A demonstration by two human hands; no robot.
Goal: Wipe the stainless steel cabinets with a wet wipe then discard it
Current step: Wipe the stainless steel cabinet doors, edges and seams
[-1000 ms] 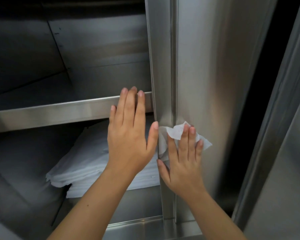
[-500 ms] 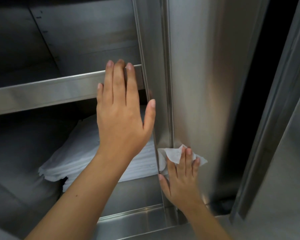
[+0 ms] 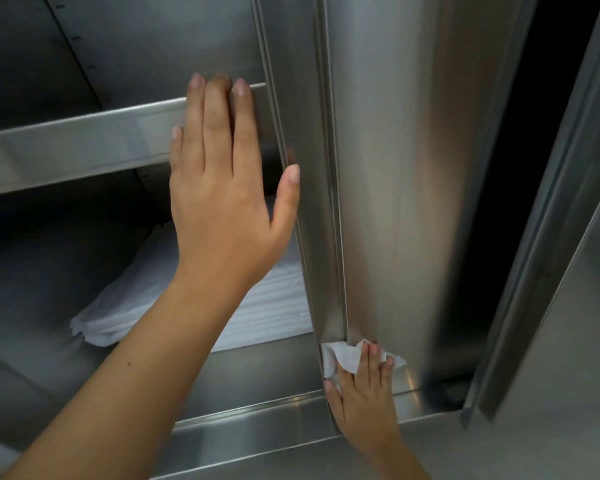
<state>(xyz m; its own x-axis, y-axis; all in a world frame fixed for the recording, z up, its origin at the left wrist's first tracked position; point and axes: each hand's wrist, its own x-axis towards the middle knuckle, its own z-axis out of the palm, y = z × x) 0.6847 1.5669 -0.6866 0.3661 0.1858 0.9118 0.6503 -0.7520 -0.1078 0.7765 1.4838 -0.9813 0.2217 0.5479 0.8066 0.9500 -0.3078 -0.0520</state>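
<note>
The stainless steel cabinet stands open, its door panel (image 3: 395, 168) running down the middle of the view. My right hand (image 3: 364, 403) presses a crumpled white wet wipe (image 3: 343, 355) flat against the bottom of that door, at its left edge, with the fingers straight and the thumb beside the edge. My left hand (image 3: 222, 202) is spread flat higher up. Its fingertips lie on the front lip of the inner shelf (image 3: 66, 150) and its thumb touches the door's edge. It holds nothing.
A stack of folded white cloths (image 3: 274, 313) lies on the lower shelf behind my left forearm. Another steel door (image 3: 568, 271) stands at the right, with a dark gap (image 3: 499, 202) between the two. A steel ledge (image 3: 257, 420) runs along the bottom.
My right hand has slid the wipe down the door's left edge to its bottom corner. My left hand has stayed on the shelf lip while my view tilted down.
</note>
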